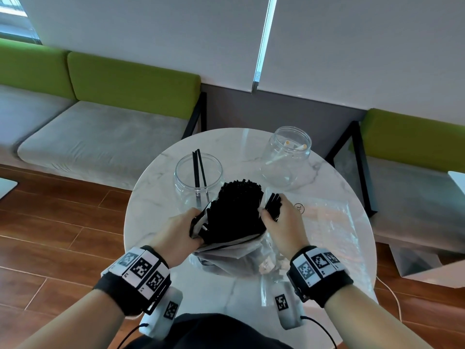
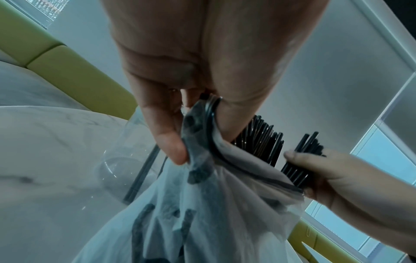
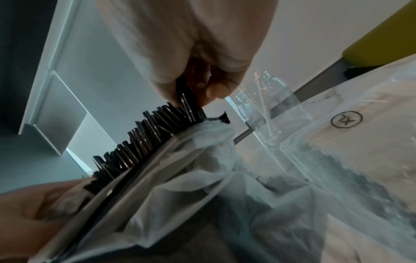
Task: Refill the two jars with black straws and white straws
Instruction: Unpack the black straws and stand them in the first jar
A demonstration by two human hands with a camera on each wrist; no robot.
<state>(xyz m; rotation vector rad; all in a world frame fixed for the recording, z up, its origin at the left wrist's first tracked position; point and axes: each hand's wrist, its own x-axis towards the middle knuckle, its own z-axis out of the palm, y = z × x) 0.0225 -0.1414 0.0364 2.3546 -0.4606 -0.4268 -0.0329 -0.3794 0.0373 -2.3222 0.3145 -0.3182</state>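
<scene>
Left hand (image 1: 176, 229) pinching bag mouth (image 1: 201, 238); right hand's (image 1: 283, 217) grip around few black straws (image 1: 273, 201).

On the table (image 1: 156, 217), a jar (image 1: 198, 175) with two straws (image 1: 199, 170) stands at the back left and another jar (image 1: 286, 157) at the back right. A bag (image 1: 226, 250) of straws sits in front, between the hands, with a second bag (image 1: 327, 217) lying to its right.

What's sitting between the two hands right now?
In the head view, the opened bag full of black straws lies between them: the left hand grips its edge, the right hand pinches a few straws.
</scene>
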